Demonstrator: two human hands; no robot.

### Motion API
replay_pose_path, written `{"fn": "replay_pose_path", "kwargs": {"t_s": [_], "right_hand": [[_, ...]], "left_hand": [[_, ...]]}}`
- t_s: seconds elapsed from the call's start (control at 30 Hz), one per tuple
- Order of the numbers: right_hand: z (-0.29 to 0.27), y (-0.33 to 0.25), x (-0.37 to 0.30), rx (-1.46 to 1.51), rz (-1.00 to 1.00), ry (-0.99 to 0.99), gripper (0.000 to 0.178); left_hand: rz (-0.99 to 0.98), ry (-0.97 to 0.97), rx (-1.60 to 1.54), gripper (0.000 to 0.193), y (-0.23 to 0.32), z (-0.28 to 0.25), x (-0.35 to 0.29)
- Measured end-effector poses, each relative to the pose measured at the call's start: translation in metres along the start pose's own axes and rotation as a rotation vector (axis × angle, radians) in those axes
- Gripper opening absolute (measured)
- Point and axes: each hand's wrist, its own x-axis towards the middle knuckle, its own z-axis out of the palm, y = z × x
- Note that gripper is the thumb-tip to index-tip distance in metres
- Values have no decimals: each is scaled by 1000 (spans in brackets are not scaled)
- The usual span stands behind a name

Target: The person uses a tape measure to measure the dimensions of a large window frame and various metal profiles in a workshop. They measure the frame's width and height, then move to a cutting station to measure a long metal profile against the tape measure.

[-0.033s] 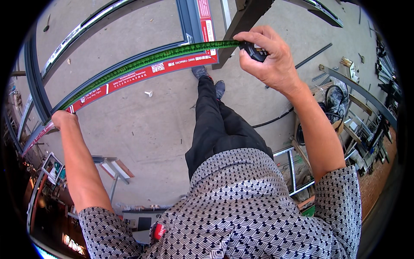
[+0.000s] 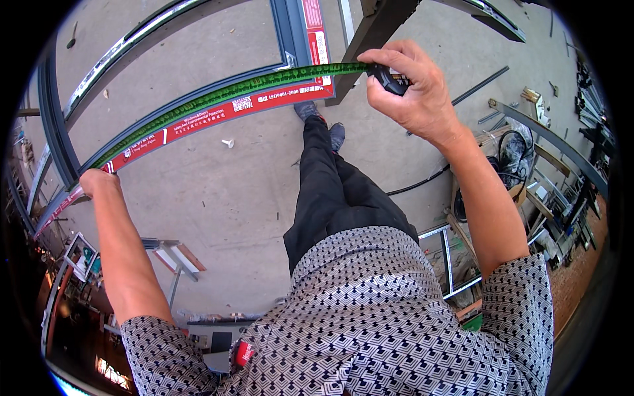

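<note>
A tape measure [image 2: 388, 80] with a black case sits in my right hand [image 2: 419, 96], whose thumb and fingers are closed around it. Its green blade [image 2: 231, 90] is pulled out to the left and lies along a dark grey metal frame [image 2: 285, 39]. Red protective film [image 2: 211, 113] with white print covers the near side of that frame. At the frame's left corner my left hand [image 2: 100, 183] is closed on the blade's far end; its fingertips are partly hidden. The case is just beyond the frame's right corner.
A dark beam [image 2: 376, 36] rises beside the frame's right corner. A small white piece [image 2: 228, 143] lies on the concrete floor. Black cable [image 2: 512, 155], metal bars and scraps crowd the right side. Another metal frame piece [image 2: 175, 257] stands at lower left.
</note>
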Motion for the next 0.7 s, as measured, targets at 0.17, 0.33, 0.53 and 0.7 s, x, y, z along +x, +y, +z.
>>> {"fn": "replay_pose_path", "kwargs": {"t_s": [0.17,0.33,0.53,0.7], "right_hand": [[-3,-3,2,-5,6,-19,31],[-6,-6,6,-43,1,-56,31],[-10,-7,9,-64,1,-108,31],[-12,-9,9,-69,33,-129,30]], "left_hand": [[69,-23,80,38,-1,0,19],[19,30,45,45,-5,1,23],[16,40,157,50,-2,-3,16],[-7,57,93,51,5,-4,-11]]}}
